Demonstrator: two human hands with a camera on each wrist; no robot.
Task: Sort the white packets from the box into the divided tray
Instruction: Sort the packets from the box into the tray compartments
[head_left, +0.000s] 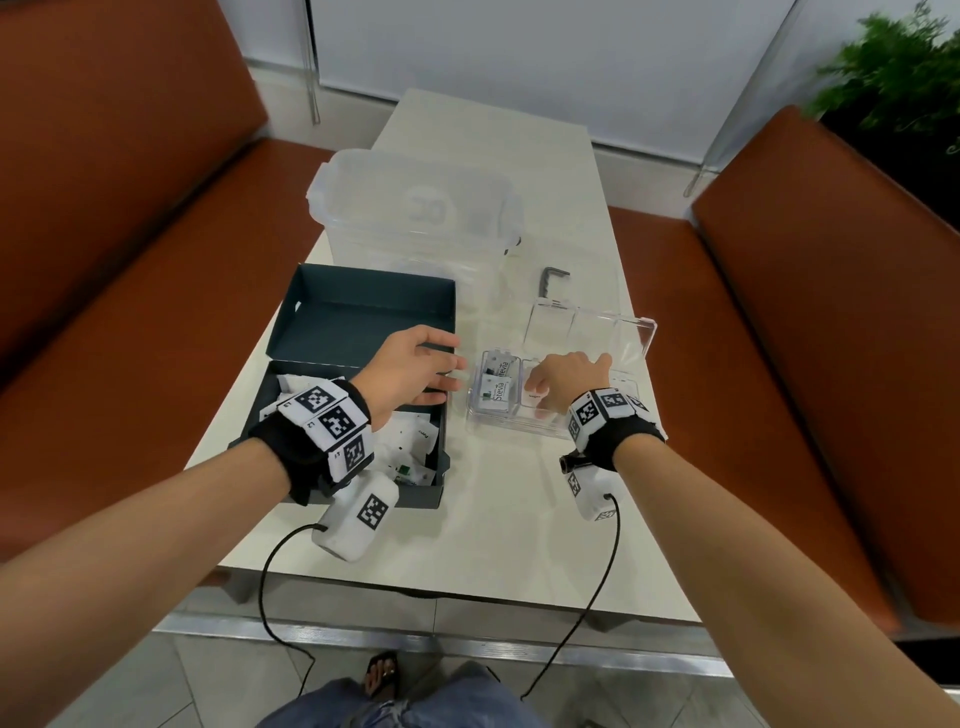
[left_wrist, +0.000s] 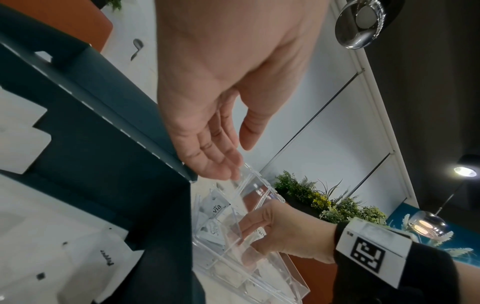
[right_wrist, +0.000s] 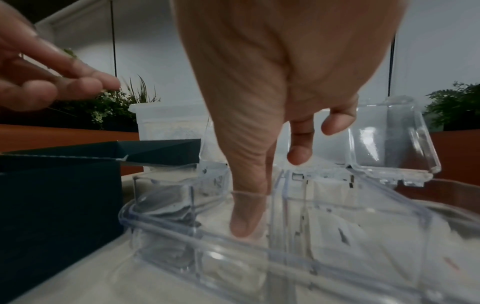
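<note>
The dark teal box (head_left: 358, 332) lies open at left of centre in the head view, its card lid folded back, with loose white packets (head_left: 410, 441) heaped in its near half. The divided tray (head_left: 641, 332), clear rigid plastic with thin partition walls and a hinged lid standing open behind, sits just right of the box on the pale table (head_left: 498, 530).

The left hand (head_left: 410, 371) hovers between box and tray with fingers straight and relaxed, holding nothing. The right hand (head_left: 566, 382) reaches down into the tray's middle compartment; the right wrist view shows the thumb tip pressed low inside it and the other fingers loosely bent above. Whether a packet sits under the fingers cannot be told. The left compartment holds flat paper sachets marked "Stevia" (head_left: 496, 387).

Judgement: the step in hand is seating a packet in the middle compartment. To do it well, the sachet should be laid flat against the floor and kept clear of the partition, so it does not ride up. The sachets look thin, limp and light, likely to cling to fingers on release. The tray is smooth and light, so the idle left hand could steady its edge.

A large translucent tub (head_left: 415, 208) stands behind the box, and a dark hex key (head_left: 551, 279) lies beyond the tray.
</note>
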